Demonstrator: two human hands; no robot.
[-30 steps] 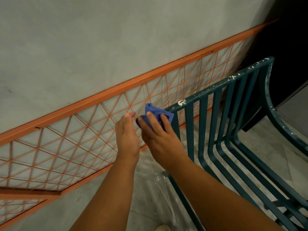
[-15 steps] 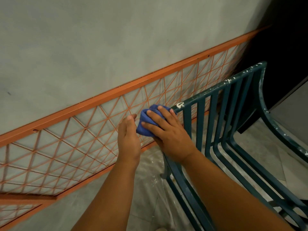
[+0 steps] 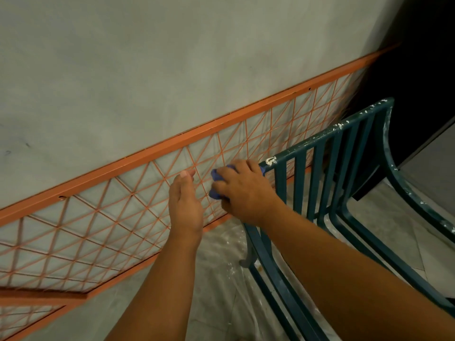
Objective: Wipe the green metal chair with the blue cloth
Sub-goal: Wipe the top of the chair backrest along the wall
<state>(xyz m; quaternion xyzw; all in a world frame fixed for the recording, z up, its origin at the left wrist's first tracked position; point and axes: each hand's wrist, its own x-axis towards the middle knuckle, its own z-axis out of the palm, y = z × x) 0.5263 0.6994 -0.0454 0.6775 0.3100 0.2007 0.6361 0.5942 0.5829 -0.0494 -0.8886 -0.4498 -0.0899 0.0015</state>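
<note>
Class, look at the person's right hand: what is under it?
Under the right hand is the blue cloth, pressed at the left corner of the green metal chair. Only its edges show; the corner itself is covered.

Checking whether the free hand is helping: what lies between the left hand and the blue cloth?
Nothing. In the head view, a bare gap separates the left hand from the blue cloth; only the orange wire grid shows behind it.
</note>
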